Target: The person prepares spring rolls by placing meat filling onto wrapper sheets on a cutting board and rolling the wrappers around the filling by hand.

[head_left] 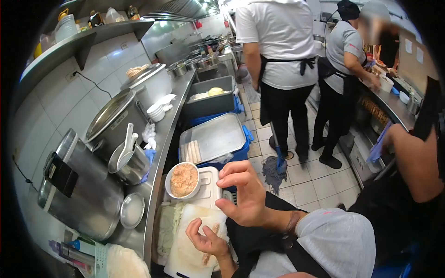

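Note:
My right hand (243, 194) is raised over the end of the white cutting board, its fingers bent and the thumb held apart, with nothing in it. Lower down, my left hand (206, 238) hovers by the board with loosely curled, separated fingers, also holding nothing visible. On the cutting board (178, 259) lies a pale, thin round wrapper, partly hidden by my left hand. A strip of minced filling (206, 258) runs along it. Beyond the board stands a white bowl (168, 181) full of the same-looking pinkish-tan filling (184, 180), nearest to my right hand.
Pale rolls (190, 152) lie on a tray (215, 132) atop a blue crate. A green cloth (168, 227) lies beside the board. The steel counter (160, 134) holds large pots and a utensil container (132, 162). Co-workers (287, 51) stand nearby; a mop (274, 171) touches the floor.

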A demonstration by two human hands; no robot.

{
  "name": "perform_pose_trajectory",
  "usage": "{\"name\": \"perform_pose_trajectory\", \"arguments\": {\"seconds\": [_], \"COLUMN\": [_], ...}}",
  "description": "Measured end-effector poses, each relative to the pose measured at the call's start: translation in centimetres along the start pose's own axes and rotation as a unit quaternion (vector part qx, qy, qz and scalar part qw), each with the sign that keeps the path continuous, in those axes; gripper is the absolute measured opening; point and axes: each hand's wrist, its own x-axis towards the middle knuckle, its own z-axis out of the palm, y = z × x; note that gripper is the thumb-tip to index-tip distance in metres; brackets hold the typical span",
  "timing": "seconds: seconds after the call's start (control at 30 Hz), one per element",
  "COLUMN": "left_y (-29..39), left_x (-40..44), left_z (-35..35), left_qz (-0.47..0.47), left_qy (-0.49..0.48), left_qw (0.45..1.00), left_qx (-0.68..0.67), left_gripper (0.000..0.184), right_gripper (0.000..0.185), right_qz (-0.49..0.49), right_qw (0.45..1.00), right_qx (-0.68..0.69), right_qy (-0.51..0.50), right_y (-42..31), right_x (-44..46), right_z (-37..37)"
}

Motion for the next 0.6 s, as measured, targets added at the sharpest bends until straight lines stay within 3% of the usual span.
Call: {"name": "perform_pose_trajectory", "arguments": {"seconds": [0.1,0.3,0.6], "left_y": [0.2,0.9,1.7], "left_x": [-0.6,-0.6,-0.9], "left_z": [0.5,0.0,-0.4], "left_qz": [0.02,0.026,0.041], "left_qy": [-0.033,0.019,0.006], "left_qw": [0.999,0.999,0.999], "left_qx": [-0.003,0.007,0.014], "left_gripper": [0.017,0.015,0.015], "right_gripper": [0.038,0.038,0.037], "right_qz": [0.003,-0.009,-0.012], "right_qw": [1.0,0.999,0.998], "right_qx": [0.003,0.006,0.052], "right_qy": [0.011,0.045,0.045], "right_y": [-0.4,-1.1,-2.0], "right_x": [-0.4,-0.3,-0.4], "right_z": [-0.5,0.2,0.7]}}
